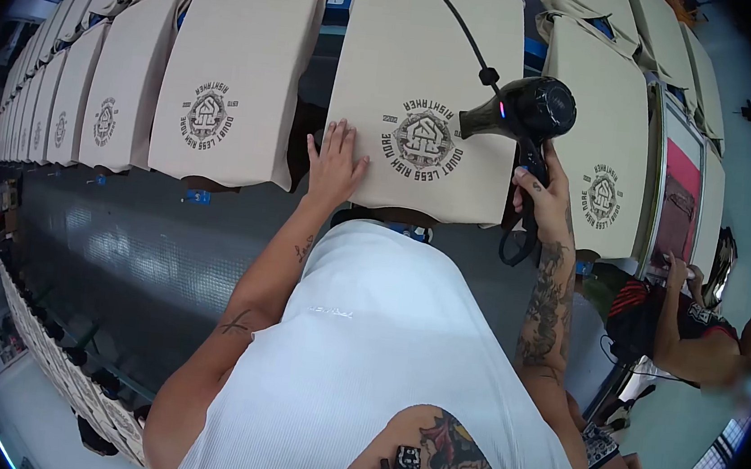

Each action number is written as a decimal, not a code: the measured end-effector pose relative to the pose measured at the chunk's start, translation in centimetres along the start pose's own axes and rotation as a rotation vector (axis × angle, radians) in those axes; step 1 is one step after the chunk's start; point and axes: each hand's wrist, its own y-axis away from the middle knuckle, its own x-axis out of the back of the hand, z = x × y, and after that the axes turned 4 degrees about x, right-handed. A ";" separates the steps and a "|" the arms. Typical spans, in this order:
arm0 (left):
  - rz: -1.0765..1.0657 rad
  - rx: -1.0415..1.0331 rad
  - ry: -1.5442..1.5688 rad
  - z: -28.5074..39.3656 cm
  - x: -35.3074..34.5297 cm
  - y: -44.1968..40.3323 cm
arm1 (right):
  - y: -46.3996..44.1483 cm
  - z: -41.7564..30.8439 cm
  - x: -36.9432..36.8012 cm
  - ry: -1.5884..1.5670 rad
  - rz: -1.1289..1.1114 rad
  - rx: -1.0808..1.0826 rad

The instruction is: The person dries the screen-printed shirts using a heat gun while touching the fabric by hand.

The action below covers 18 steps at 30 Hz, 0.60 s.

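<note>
A beige shirt (pixel 429 50) lies stretched on a board in front of me, with a round dark print (pixel 423 141) near its lower edge. My left hand (pixel 337 163) rests on the shirt's left edge with the fingers spread, holding nothing. My right hand (pixel 545 186) is wrapped round the handle of a black hair dryer (pixel 532 107). The dryer's nozzle points left, at the right side of the print. A small light glows on the dryer, and its cord (pixel 456 12) runs up over the shirt.
More printed beige shirts (pixel 231 49) on boards stand in rows to the left and right. At the right, another person (pixel 682 332) has hands at a framed screen (pixel 681 174) with a red panel. Grey floor (pixel 138 257) shows at the left.
</note>
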 end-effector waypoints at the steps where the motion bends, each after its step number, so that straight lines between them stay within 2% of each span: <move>1: 0.005 0.007 -0.001 -0.2 0.2 -0.1 | -0.9 -0.3 -0.4 0.000 -0.013 0.004; 7: 0.018 0.054 -0.020 -1.6 0.6 0.0 | -4.5 -1.1 -5.0 -0.001 -0.150 0.005; 13: 0.036 0.077 -0.005 -2.3 0.7 -0.1 | -3.5 -2.7 -9.7 0.055 -0.353 -0.018; 18: 0.008 0.042 -0.017 -1.9 0.0 -0.5 | -1.8 -1.9 -8.0 0.113 -0.311 -0.053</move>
